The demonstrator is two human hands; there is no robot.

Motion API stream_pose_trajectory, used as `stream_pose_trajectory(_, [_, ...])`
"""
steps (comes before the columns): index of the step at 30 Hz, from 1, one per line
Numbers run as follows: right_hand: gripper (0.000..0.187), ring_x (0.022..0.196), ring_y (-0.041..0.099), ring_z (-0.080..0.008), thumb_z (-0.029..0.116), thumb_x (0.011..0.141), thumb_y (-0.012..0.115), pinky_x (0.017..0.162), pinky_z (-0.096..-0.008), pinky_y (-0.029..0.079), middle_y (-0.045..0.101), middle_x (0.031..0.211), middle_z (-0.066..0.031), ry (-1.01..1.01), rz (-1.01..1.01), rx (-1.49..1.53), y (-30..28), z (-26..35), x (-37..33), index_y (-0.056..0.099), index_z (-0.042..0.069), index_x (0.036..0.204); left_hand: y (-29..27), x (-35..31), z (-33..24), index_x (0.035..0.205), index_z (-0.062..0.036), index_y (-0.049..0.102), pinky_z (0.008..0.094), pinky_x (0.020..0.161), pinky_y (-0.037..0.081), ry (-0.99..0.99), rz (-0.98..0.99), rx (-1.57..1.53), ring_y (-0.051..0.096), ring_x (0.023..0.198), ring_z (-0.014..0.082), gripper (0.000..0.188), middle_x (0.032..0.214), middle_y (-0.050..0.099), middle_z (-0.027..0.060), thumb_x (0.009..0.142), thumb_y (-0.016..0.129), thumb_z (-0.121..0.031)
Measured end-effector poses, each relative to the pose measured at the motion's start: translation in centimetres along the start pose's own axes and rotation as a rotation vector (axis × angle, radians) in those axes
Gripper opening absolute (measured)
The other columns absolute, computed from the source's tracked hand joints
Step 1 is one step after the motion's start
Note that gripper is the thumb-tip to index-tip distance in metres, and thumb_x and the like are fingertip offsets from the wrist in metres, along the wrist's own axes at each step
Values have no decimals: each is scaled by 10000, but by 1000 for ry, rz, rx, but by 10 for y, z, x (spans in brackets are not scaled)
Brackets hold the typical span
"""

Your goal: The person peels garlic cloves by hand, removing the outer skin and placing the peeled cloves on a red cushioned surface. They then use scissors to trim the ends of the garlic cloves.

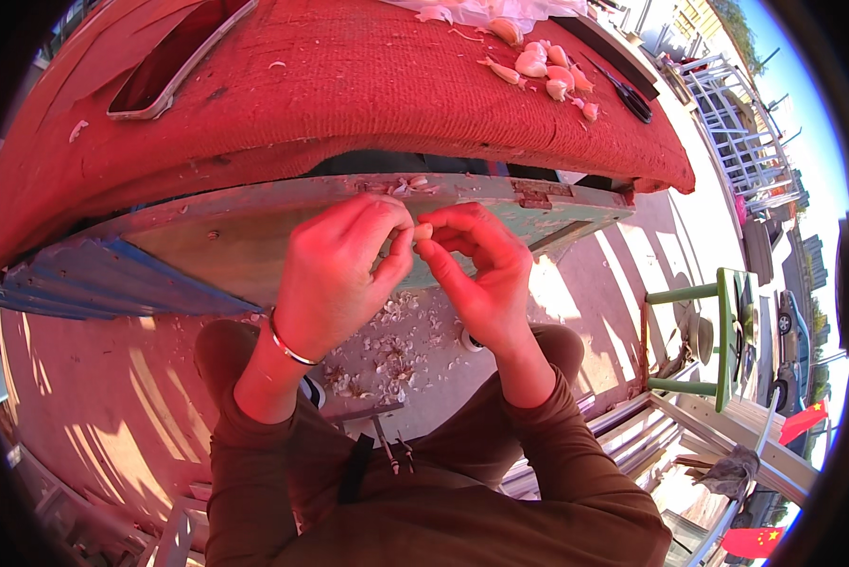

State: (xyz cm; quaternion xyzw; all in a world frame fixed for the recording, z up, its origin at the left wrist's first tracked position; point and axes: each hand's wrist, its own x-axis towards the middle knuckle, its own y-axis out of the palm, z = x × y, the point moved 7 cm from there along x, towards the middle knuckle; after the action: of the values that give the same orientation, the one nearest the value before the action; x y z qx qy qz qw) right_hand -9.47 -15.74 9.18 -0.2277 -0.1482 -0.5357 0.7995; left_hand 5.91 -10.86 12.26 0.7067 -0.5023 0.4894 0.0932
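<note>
Garlic clove (424,232), pinched between left hand (337,253) and right hand (484,272); shed skins (391,357) below the grip suggest many done; loose cloves (531,63) beyond it, rightward on red cloth (330,85), seemingly remain.

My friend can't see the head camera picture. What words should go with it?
A person's left hand and right hand hold a small garlic clove between them. More cloves sit on the red cloth beyond, and pale, papery peelings lie scattered on the ground below.
</note>
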Motion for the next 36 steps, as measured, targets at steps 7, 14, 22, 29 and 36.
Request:
stream_pose_trajectory(7, [241, 1000, 733, -172, -59, 972, 717, 900, -310, 596, 717, 1126, -99, 148, 77, 297, 1, -7, 0, 685, -79, 1210, -1, -3, 15, 933, -38, 615, 370, 635, 536, -124, 62, -44, 661, 713, 302, 190, 836, 643, 100, 828, 739, 61])
stream_pose_trajectory(14, [241, 994, 729, -168, -53, 976, 719, 908, -311, 593, 717, 1123, -101, 139, 60, 256, 2, -10, -1, 686, -80, 1213, -7, 2, 10, 1009, 2, 650, 357, 700, 568, -192, 50, -187, 711, 769, 257, 157, 902, 684, 113, 880, 699, 77])
stream_pose_trajectory(22, [214, 1010, 711, -164, -85, 955, 721, 908, -304, 596, 680, 1107, -91, -7, 12, -35, 0, 0, 1, 723, -62, 1168, 0, 4, 8, 1118, 2, 746, 313, 749, 575, -50, 87, -161, 733, 828, 246, 214, 937, 708, 120, 907, 755, 33])
stream_pose_trajectory(29, [231, 996, 713, -166, -77, 955, 726, 883, -299, 595, 677, 1104, -96, 19, 29, 71, -5, -4, 3, 726, -56, 1185, 10, -2, 27, 1143, 33, 751, 283, 790, 591, -376, 130, -520, 723, 890, 143, 171, 973, 726, 85, 981, 698, 37])
stream_pose_trajectory(36, [143, 926, 731, -163, -60, 933, 744, 814, -301, 596, 702, 1028, -85, -4, -41, 157, -10, 3, 3, 710, -29, 1068, 12, -9, 26, 1187, 60, 714, 292, 853, 612, -483, 165, -655, 730, 959, 147, 180, 1072, 754, 105, 1013, 683, 29])
